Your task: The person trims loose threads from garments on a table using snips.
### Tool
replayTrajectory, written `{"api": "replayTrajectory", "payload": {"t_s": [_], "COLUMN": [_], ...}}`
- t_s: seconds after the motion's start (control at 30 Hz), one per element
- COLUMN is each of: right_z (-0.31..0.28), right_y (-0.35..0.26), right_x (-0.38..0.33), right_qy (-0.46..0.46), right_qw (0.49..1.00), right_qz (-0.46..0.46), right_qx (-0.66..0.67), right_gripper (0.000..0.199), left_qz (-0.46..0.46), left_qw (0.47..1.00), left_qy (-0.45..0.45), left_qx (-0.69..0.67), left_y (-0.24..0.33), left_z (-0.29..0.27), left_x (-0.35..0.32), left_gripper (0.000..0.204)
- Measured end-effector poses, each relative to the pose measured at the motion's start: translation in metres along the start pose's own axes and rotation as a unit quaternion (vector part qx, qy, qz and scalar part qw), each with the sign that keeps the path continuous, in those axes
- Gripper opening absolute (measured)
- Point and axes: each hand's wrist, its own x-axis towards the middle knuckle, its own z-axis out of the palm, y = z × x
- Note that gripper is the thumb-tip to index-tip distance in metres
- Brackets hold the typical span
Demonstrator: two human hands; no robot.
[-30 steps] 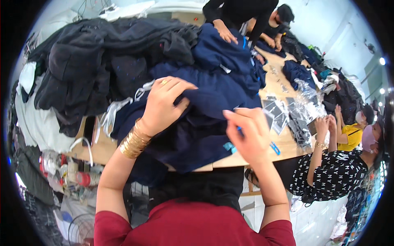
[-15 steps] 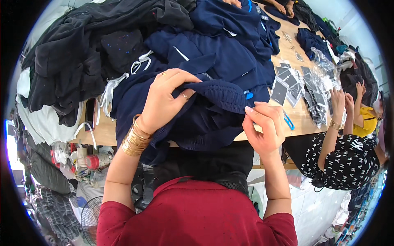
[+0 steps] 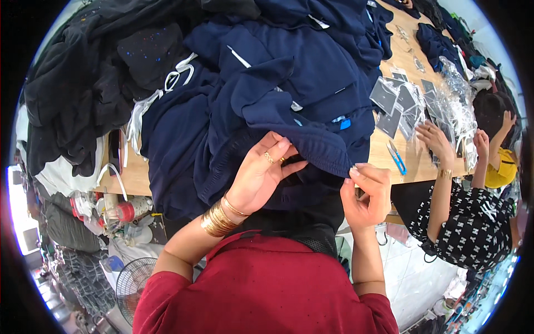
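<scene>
Navy garment (image 3: 272, 114) lies bunched before both hands, gathered band (image 3: 328, 156) running between them. Right hand (image 3: 367, 195) pinches band's edge; left hand (image 3: 261, 172) touches band, fingers parted, grip unclear. Blue snips (image 3: 397, 159) near right hand, rightward. Black garments (image 3: 78, 78) beyond left hand, leftward.

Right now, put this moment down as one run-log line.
left hand: at gathered navy band | right hand: pinching its edge | blue snips: on table, right | black garments: left
</scene>
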Motion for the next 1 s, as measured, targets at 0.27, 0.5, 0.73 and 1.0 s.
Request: {"api": "replayTrajectory", "payload": {"t_s": [0.27,0.5,0.73,1.0], "right_z": [-0.001,0.002,0.005,0.008], "right_y": [-0.002,-0.007,-0.007,-0.016], "right_x": [-0.009,-0.004,-0.011,0.028], "right_qy": [-0.004,-0.012,-0.015,-0.048], "right_qw": [0.998,0.998,0.996,0.992], "right_qz": [0.069,0.057,0.087,0.006], "right_qx": [0.008,0.015,0.034,0.117], "right_gripper": [0.030,0.029,0.029,0.034], "left_qz": [-0.023,-0.012,0.008,0.070], "left_qw": [0.999,0.999,1.000,0.994], "left_qy": [0.006,0.008,0.008,0.071], "left_qx": [-0.024,-0.033,-0.027,0.042], "left_y": [0.008,0.013,0.015,0.012], "left_z": [0.011,0.013,0.023,0.024], "left_x": [-0.001,-0.005,-0.007,-0.012], "left_gripper": [0.008,0.004,0.004,0.011]}}
